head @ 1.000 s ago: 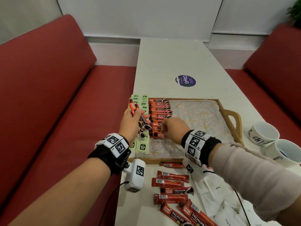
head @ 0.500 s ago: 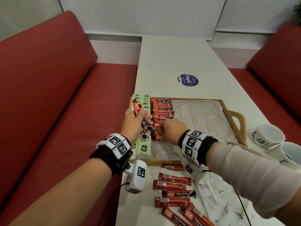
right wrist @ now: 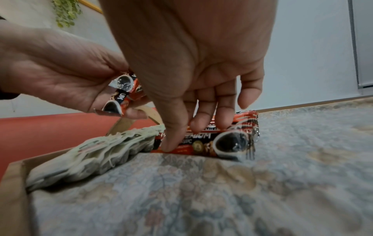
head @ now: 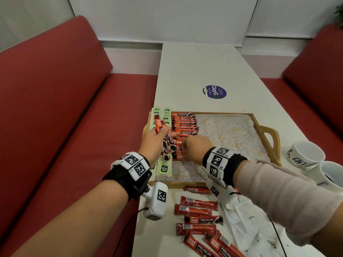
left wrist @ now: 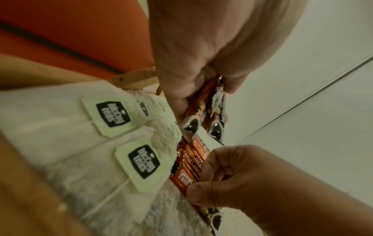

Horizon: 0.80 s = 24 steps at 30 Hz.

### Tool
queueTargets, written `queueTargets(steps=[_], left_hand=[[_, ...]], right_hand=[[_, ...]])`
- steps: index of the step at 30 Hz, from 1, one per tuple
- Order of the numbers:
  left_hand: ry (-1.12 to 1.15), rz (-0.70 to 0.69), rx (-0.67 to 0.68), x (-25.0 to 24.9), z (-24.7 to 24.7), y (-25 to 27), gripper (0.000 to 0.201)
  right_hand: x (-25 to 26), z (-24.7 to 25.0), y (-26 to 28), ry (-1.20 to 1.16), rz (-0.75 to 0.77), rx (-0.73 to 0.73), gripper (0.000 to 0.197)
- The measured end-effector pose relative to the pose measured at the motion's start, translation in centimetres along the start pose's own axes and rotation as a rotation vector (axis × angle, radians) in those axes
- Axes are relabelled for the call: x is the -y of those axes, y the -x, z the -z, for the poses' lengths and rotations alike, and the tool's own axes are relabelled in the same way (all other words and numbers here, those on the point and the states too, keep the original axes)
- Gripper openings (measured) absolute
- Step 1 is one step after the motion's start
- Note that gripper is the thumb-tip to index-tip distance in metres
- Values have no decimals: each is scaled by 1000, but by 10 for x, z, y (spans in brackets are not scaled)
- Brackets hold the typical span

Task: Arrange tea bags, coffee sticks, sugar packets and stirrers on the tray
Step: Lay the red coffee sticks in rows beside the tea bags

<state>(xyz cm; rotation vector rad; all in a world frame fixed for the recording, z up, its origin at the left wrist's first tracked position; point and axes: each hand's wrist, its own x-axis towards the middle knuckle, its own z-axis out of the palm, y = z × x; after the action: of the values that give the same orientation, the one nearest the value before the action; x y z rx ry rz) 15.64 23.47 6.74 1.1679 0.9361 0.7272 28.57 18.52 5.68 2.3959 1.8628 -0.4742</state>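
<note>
A wooden tray point(head: 268, 129) with a floral cloth liner point(right wrist: 201, 199) lies on the white table. Green-tagged tea bags point(head: 164, 168) fill its left edge, and a row of red coffee sticks point(head: 183, 125) lies beside them. My left hand point(head: 157, 140) grips a bundle of coffee sticks point(head: 168, 140) above the tea bags point(left wrist: 113, 115); the bundle point(left wrist: 203, 111) hangs down from its fingers. My right hand point(head: 193, 148) is at the row's near end, where thumb and fingers point(right wrist: 171, 143) pinch the nearest coffee stick point(right wrist: 212, 142) lying on the cloth.
Several loose coffee sticks point(head: 196, 210) lie on the table in front of the tray, with white sugar packets point(head: 246, 217) to their right. Two white cups point(head: 306, 154) stand right of the tray. Red bench seats flank the table. The tray's right half shows bare cloth.
Little has changed: my right hand stays at the near end of the coffee stick row, and my left hand keeps the bundle above the tea bags.
</note>
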Motion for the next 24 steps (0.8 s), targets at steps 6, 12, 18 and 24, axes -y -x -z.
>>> queueTargets(steps=[6, 12, 18, 24], left_hand=[[-1, 3, -18, -1, 1, 3, 18], [-68, 15, -38, 4, -4, 5, 22], [-87, 19, -14, 7, -11, 12, 23], [-32, 15, -48, 4, -10, 20, 16]], right_hand=[[-4, 10, 10, -159, 11, -69, 10], [3, 17, 16, -482, 65, -78, 30], [3, 13, 23, -551, 40, -132, 34], [-11, 15, 27, -550, -84, -219, 10]])
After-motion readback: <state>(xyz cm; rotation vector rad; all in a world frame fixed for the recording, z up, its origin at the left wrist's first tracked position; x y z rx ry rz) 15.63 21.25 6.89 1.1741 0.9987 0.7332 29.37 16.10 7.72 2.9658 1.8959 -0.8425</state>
